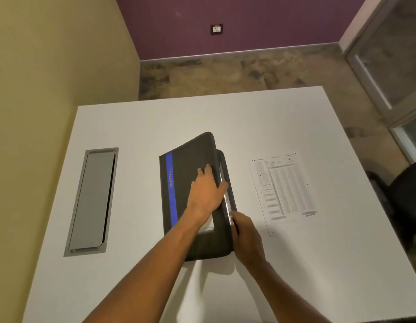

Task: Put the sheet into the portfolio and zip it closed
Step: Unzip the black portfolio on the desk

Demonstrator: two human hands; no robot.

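Note:
A black portfolio (188, 159) with a blue stripe lies in the middle of the white table (155, 117). Its cover is raised a little along the right edge, showing a pale gap. My left hand (207, 190) lies flat on the cover, fingers curled over that right edge. My right hand (245, 234) is at the right edge lower down, fingers pinched at the zip line; whether it holds the zip pull is hidden. The printed sheet (284, 190) lies flat on the table to the right of the portfolio, apart from both hands.
A grey metal cable hatch (93, 201) is set into the table at the left. A dark chair (402, 194) stands past the table's right edge. A yellow wall runs along the left, with a glass door at the far right.

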